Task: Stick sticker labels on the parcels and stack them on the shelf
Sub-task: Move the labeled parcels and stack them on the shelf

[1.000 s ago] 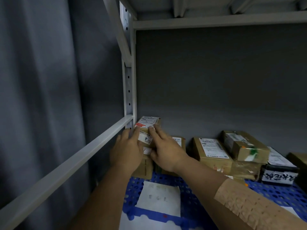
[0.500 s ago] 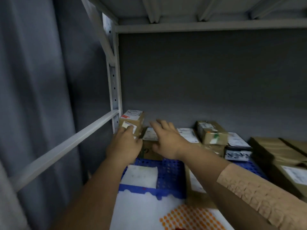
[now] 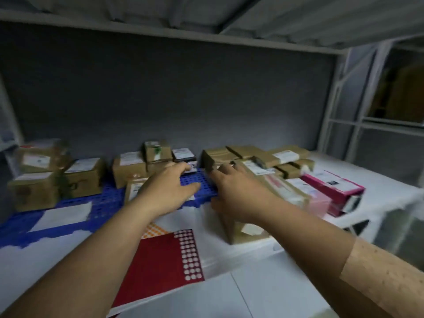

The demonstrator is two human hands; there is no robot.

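Several brown cardboard parcels stand along the back of the shelf. A stack of small labelled parcels (image 3: 36,175) sits at the far left on a blue perforated mat (image 3: 110,203). My left hand (image 3: 167,191) hovers over the mat with fingers relaxed, holding nothing. My right hand (image 3: 238,193) reaches with straight fingers to a long brown parcel (image 3: 243,228) lying near the shelf's front, touching its top. A red sticker sheet (image 3: 165,262) with white round dots lies in front of my arms, an orange-dotted sheet (image 3: 153,229) partly under it.
A pink box (image 3: 332,189) lies at the right among flat brown parcels (image 3: 284,157). The white shelf surface (image 3: 263,292) spans the front. A white paper (image 3: 64,214) lies on the mat. The shelf's metal frame (image 3: 339,106) rises at the right.
Both hands left the small parcel stack at the far left and swung right toward the shelf's middle. The view turned right with them, showing the sticker sheets and the pink box.
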